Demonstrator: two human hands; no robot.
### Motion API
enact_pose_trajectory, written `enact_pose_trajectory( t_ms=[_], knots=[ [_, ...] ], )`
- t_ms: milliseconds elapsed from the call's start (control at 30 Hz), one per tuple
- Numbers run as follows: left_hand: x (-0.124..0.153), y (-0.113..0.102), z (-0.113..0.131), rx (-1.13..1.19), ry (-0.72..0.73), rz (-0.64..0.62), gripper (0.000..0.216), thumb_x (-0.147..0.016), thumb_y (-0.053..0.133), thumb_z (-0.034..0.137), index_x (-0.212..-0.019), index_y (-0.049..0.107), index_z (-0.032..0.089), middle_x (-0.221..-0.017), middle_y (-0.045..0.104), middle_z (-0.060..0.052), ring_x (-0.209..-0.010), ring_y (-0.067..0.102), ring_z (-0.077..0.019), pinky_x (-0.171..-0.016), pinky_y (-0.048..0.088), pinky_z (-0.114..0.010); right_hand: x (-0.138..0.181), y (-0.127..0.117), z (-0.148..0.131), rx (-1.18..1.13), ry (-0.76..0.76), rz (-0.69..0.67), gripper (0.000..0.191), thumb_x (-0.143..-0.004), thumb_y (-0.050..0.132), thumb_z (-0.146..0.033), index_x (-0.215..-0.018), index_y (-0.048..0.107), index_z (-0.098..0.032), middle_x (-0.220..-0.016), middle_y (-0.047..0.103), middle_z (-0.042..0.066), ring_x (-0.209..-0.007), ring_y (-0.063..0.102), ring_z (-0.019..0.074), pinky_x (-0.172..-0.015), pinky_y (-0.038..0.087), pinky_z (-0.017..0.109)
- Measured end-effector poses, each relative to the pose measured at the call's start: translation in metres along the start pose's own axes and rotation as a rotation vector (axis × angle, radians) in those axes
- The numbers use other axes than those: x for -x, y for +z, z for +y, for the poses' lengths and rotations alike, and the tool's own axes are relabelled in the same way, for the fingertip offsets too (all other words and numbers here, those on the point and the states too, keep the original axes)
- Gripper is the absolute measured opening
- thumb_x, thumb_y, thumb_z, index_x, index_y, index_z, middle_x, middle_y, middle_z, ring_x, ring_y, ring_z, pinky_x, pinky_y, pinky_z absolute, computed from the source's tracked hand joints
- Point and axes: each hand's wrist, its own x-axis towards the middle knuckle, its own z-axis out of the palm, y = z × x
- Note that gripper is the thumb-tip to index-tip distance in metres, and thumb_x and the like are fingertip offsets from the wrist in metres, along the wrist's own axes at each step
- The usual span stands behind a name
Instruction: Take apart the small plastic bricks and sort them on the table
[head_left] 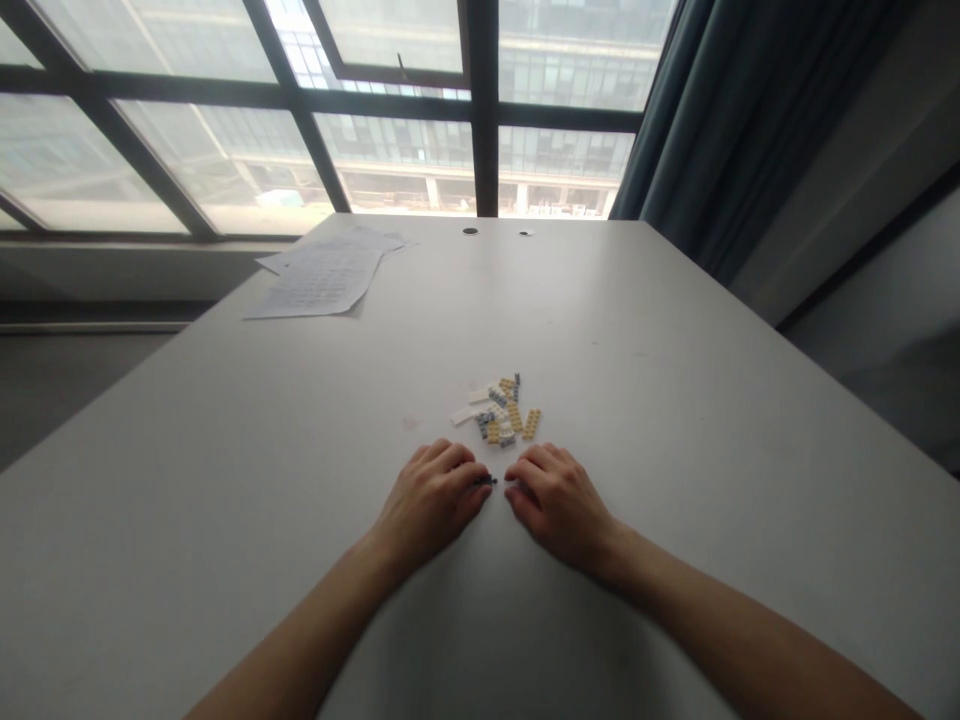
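My left hand [437,497] is closed, its thumb and index finger pinching a small dark grey building brick [487,480] whose end sticks out toward the right. Most of that brick is hidden by the fingers. Just across a narrow gap, my right hand [557,502] is curled with thumb and fingertips close together; whatever it may hold is too small to make out. Beyond both hands lies a loose pile of building bricks: tan ones [532,423], flat white ones [466,415] and grey-blue ones [497,397], some overlapping.
The white table [300,450] stretches to a large window [405,160]. Printed paper sheets [319,280] lie at its far left. Near the far edge are two cable holes, one dark [470,231]. A blue-grey curtain [720,140] hangs at the right.
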Motion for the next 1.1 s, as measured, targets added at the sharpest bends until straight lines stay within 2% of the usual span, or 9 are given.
enact_pose_trajectory(
  t_ms=[267, 867, 1100],
  knots=[
    [0.002, -0.006, -0.019, 0.047, -0.050, -0.025, 0.013, -0.086, 0.059, 0.030, -0.090, 0.069, 0.023, -0.090, 0.063, -0.004, -0.086, 0.055, -0.0193, -0.079, 0.046, -0.033, 0.000, 0.000, 0.004, -0.067, 0.080, 0.028, 0.005, -0.086, 0.059, -0.019, -0.089, 0.064, -0.019, -0.091, 0.062, 0.005, -0.089, 0.054, 0.0188, -0.084, 0.042, 0.032],
    [0.001, -0.006, -0.016, 0.061, -0.034, 0.009, 0.014, -0.085, 0.059, 0.030, -0.089, 0.069, 0.021, -0.088, 0.064, -0.006, -0.085, 0.055, -0.0195, -0.079, 0.046, -0.034, 0.000, -0.002, 0.004, -0.066, 0.078, 0.034, 0.004, -0.086, 0.059, -0.020, -0.085, 0.063, -0.019, -0.088, 0.062, 0.004, -0.085, 0.053, 0.0186, -0.081, 0.042, 0.032],
    [0.002, -0.007, -0.016, 0.048, -0.049, -0.019, 0.014, -0.084, 0.060, 0.029, -0.093, 0.068, 0.022, -0.090, 0.064, -0.005, -0.087, 0.055, -0.0204, -0.081, 0.046, -0.035, 0.000, -0.001, 0.003, -0.067, 0.081, 0.031, 0.004, -0.086, 0.059, -0.020, -0.085, 0.063, -0.019, -0.088, 0.062, 0.004, -0.086, 0.053, 0.0187, -0.082, 0.042, 0.033]
  ],
)
